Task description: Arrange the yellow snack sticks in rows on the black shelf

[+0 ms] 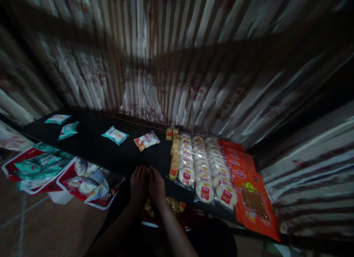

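My left hand (pixel 138 182) and my right hand (pixel 156 185) rest side by side at the front edge of the black table (pixel 121 159). Their inner sides touch or nearly touch. The fingers look laid on the edge, and I see nothing held in either hand, though the light is dim. Just beyond them lies an orange-and-white snack bag (pixel 146 140). A teal-and-white snack bag (pixel 115 135) is farther left. Right of my hands, small yellow packets (pixel 174 165) form a column beside overlapping rows of round wrapped crackers (pixel 187 176).
Two more teal bags (pixel 68 130) lie at the table's left end. Orange snack packs (pixel 253 198) overlap at the right end. Below left stand a red basket of teal bags (pixel 35 188) and a red basket of mixed packets (pixel 109 203). A striped curtain (pixel 155 65) hangs behind.
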Demonstrator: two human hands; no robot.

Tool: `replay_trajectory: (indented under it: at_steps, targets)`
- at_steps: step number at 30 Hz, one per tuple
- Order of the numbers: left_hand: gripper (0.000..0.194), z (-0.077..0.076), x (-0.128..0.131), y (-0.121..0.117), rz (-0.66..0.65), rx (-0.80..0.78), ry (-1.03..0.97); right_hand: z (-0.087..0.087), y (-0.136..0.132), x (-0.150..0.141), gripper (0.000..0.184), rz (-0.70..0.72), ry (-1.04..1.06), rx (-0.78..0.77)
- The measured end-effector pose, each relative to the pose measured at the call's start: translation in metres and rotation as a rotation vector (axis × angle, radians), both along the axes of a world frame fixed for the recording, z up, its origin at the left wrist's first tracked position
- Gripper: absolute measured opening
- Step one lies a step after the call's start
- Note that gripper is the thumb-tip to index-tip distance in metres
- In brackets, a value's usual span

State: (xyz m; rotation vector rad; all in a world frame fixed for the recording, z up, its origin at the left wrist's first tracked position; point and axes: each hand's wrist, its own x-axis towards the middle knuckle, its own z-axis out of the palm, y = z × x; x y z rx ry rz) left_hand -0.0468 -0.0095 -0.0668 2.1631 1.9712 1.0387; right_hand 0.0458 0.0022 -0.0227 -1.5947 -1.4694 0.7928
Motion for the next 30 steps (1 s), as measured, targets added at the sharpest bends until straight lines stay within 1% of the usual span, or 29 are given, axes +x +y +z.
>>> replay_trajectory:
  at_steps: [4,8,11,17,21,25,30]
  targets:
    - [0.045,0.000,0.004,-0.013,-0.080,-0.001,0.010,-0.005,-0.010,0.012,0.044,-0.056,0.028,-0.048]
    - [0.042,-0.004,0.005,-0.024,-0.132,-0.018,0.019,-0.008,-0.020,0.022,0.045,-0.086,0.027,-0.035]
    - [0.041,-0.004,0.005,-0.031,-0.166,-0.045,0.014,-0.009,-0.025,0.027,0.043,-0.107,0.026,-0.022]
    - [0.035,0.003,0.015,-0.038,-0.093,-0.057,-0.069,-0.010,-0.031,0.033,0.042,-0.114,0.058,-0.022]
    - [0.030,0.005,0.021,-0.038,-0.092,-0.099,-0.104,-0.008,-0.034,0.036,0.041,-0.114,0.039,-0.013]
    - [0.031,0.008,0.021,-0.041,-0.092,-0.144,-0.181,-0.009,-0.037,0.037,0.041,-0.119,0.020,0.001]
    - [0.037,0.010,0.021,-0.048,-0.034,-0.216,-0.313,-0.010,-0.040,0.039,0.043,-0.136,0.031,0.000]
